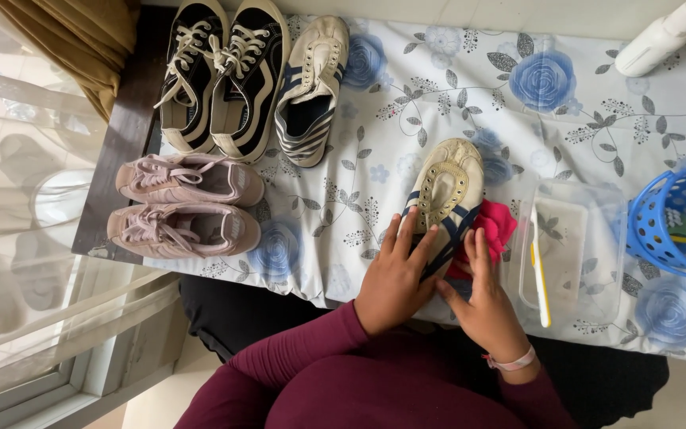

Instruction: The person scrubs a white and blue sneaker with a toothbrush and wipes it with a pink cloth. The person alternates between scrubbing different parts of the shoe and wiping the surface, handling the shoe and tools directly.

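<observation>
Resting near the desk's near edge, the cream shoe with navy stripes lies under both hands: the left hand has its fingers spread flat over the side, and the right hand presses a pink cloth against it. Bare flowered tablecloth lies open beyond, clear plastic tray just right, canvas sneakers far left.

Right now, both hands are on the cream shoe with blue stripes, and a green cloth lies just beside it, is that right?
Not quite: the cloth is pink, not green. The head view shows the left hand and right hand on the cream shoe with blue stripes, with the cloth beside it.
</observation>
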